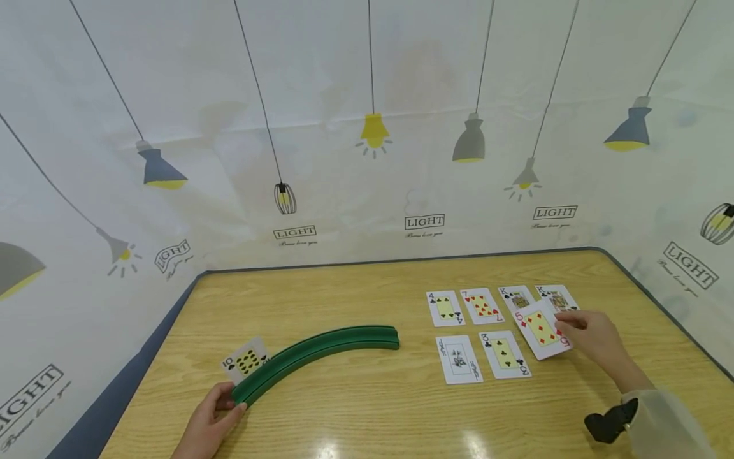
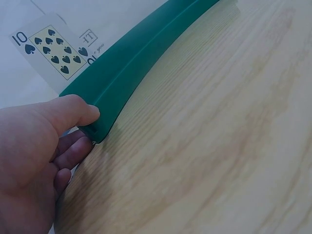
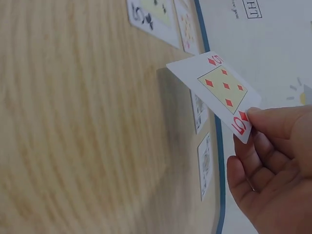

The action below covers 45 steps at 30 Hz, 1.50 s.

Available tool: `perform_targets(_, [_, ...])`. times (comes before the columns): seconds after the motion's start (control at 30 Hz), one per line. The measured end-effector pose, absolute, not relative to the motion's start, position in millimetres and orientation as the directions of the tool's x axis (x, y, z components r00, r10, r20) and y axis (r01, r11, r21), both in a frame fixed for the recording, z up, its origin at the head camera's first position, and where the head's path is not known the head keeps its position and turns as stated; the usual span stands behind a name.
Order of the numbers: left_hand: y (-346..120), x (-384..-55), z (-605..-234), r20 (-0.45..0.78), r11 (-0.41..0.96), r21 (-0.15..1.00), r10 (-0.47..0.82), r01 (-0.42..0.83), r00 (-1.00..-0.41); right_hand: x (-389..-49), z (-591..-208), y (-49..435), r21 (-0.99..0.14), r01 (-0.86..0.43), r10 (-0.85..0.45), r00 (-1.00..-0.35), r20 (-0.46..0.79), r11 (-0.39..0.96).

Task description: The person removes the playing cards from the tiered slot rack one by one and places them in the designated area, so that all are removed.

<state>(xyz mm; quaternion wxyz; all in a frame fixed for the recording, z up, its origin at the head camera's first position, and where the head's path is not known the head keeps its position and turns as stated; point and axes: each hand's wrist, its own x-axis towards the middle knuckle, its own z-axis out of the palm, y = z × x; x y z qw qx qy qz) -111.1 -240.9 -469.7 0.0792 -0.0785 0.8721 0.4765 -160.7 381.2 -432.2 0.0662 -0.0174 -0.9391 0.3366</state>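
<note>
At the left of the table, my left hand (image 1: 209, 421) grips the near end of a curved green card holder (image 1: 321, 341), thumb on its face in the left wrist view. A ten of spades (image 2: 56, 53) stands in the holder near that hand. My right hand (image 1: 596, 341) pinches a five of diamonds (image 1: 541, 330) by one corner between thumb and fingers. In the right wrist view this card (image 3: 225, 87) is tilted and held above the table. It partly covers two kings in the head view, the left king (image 1: 514, 295) and the right king (image 1: 559, 295).
Face up on the table lie a four of clubs (image 1: 444, 308), a seven of hearts (image 1: 482, 306), a joker (image 1: 459, 359) and a three of clubs (image 1: 505, 354). A lamp-printed backdrop (image 1: 344, 191) surrounds the wooden table (image 1: 344, 408) on the far side and both flanks.
</note>
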Motion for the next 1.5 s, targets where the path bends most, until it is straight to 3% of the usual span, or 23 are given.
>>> perform_targets(0.5, [-243, -113, -472, -0.224, 0.533, 0.817, -0.059, -0.22, -0.973, -157, -453, 397, -0.617, 0.205, 0.17, -0.979, -0.117, 0.759])
perform_targets(1.5, [-242, -111, -473, -0.223, 0.513, 0.829, -0.062, -0.223, -0.973, -152, -460, 395, -0.619, 0.186, 0.18, -0.981, -0.074, 0.763])
